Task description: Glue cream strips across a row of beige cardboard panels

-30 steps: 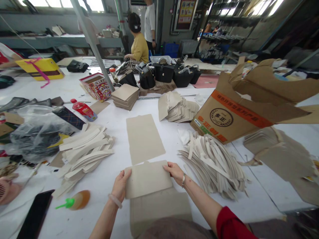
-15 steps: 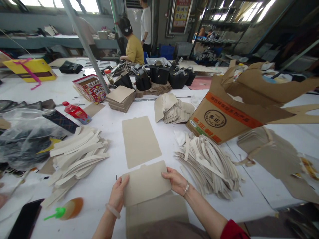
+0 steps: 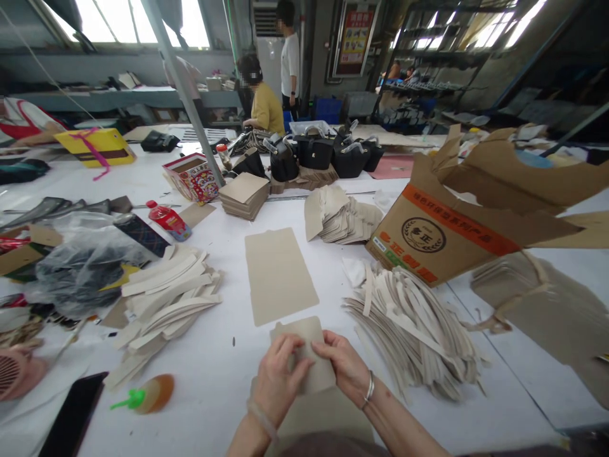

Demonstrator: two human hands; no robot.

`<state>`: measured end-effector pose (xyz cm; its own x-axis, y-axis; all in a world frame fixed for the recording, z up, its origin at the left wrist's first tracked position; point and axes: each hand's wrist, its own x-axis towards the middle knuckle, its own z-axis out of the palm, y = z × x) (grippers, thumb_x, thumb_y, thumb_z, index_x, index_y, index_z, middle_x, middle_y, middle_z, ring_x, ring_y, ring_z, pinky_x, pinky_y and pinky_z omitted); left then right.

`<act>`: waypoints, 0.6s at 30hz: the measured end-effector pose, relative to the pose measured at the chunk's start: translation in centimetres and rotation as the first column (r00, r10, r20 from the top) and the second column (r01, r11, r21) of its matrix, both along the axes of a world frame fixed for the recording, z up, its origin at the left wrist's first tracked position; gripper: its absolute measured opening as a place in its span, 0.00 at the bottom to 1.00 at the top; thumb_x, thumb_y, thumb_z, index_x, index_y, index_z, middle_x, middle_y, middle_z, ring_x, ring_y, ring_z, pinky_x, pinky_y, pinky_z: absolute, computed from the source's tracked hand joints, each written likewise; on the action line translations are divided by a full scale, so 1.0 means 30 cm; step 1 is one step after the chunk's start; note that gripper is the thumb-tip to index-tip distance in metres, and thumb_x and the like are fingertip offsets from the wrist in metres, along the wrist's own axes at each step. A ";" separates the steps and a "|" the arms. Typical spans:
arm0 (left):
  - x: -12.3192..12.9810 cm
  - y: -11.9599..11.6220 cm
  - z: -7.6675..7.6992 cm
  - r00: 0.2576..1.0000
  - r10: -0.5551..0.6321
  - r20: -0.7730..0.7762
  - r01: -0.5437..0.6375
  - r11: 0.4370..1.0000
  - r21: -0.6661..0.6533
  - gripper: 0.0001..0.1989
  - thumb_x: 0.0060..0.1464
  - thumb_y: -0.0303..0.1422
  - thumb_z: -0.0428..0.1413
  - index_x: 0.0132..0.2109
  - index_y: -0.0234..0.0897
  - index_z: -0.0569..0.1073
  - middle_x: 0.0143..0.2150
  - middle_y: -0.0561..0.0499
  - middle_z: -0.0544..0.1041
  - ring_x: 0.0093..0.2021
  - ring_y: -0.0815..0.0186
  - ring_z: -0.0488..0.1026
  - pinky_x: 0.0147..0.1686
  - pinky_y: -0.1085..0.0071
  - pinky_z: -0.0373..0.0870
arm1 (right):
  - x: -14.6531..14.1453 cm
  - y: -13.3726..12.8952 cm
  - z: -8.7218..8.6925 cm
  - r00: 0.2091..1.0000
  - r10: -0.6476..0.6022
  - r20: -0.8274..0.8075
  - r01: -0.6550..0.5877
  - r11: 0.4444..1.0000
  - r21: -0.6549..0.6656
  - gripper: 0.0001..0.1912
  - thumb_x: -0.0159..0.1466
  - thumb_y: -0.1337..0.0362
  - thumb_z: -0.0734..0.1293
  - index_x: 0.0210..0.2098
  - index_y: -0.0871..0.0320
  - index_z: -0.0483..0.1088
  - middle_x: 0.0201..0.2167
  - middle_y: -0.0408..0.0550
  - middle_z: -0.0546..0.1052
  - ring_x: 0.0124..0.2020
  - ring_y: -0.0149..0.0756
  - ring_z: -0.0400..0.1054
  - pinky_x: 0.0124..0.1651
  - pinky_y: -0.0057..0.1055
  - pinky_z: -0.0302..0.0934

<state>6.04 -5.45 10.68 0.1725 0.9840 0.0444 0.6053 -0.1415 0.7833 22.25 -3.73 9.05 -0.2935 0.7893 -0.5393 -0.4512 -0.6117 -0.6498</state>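
Note:
A grey-beige cardboard sheet [image 3: 311,330] is held up near the table's front edge. My right hand [image 3: 340,362] grips its right edge, thumb on the near face. Across the left part of the same sheet reaches my left hand [image 3: 280,374], fingers bent and the thumb apart from them; nothing shows between them. That hand hides the sheet's left edge. Below both hands lies more cardboard [image 3: 328,416], partly covered. Just beyond, a flat cardboard panel [image 3: 281,276] lies alone on the white table.
Curved cardboard strips lie in a left pile [image 3: 171,292] and a right pile [image 3: 413,330]. A glue bottle [image 3: 155,393] and a phone [image 3: 73,416] are at front left. A carton [image 3: 442,228] stands right; black handbags [image 3: 316,151] stand behind. A person in yellow [image 3: 267,109] sits beyond.
My left hand has left the sheet's left edge and come inward over its face. My right hand still grips the right edge. The sheet now looks narrower, and the view has shifted left.

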 end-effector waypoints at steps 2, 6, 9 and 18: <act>0.020 0.000 -0.003 1.000 -0.003 0.003 0.003 1.000 0.008 0.06 0.53 0.36 0.53 0.37 0.40 0.70 0.36 0.49 0.74 0.39 0.64 0.72 0.40 0.68 0.70 | -0.012 -0.008 0.019 0.999 -0.023 0.032 0.023 0.999 0.024 0.17 0.44 0.59 0.75 0.29 0.61 0.71 0.24 0.46 0.76 0.24 0.33 0.67 0.29 0.29 0.59; 0.009 -0.004 -0.024 0.999 -0.034 0.040 0.032 0.999 0.036 0.07 0.56 0.34 0.49 0.36 0.40 0.72 0.36 0.49 0.75 0.38 0.67 0.72 0.41 0.71 0.69 | -0.024 -0.015 0.027 0.993 -0.043 0.113 0.041 0.999 0.020 0.15 0.43 0.59 0.75 0.24 0.60 0.69 0.21 0.43 0.75 0.21 0.30 0.64 0.27 0.27 0.56; 0.004 -0.011 -0.031 0.997 -0.057 0.050 0.054 0.997 0.051 0.09 0.58 0.32 0.47 0.36 0.40 0.72 0.36 0.48 0.75 0.38 0.67 0.72 0.41 0.71 0.69 | -0.031 -0.013 0.018 0.987 -0.050 0.155 0.048 0.999 0.017 0.15 0.43 0.58 0.74 0.23 0.60 0.69 0.20 0.41 0.74 0.20 0.29 0.62 0.26 0.27 0.55; -0.033 -0.015 -0.091 0.972 0.161 0.170 -0.140 0.982 -0.125 0.11 0.57 0.37 0.46 0.41 0.38 0.69 0.41 0.45 0.73 0.45 0.62 0.70 0.47 0.63 0.67 | -0.022 -0.002 0.055 0.993 -0.042 0.114 0.046 0.999 -0.029 0.16 0.46 0.56 0.74 0.26 0.61 0.69 0.21 0.43 0.74 0.20 0.29 0.64 0.25 0.25 0.56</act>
<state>5.04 -5.90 7.94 0.0213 0.9985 -0.0506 0.4614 0.0351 0.8865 21.59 -3.80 10.70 -0.1944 0.7824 -0.5916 -0.4023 -0.6137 -0.6793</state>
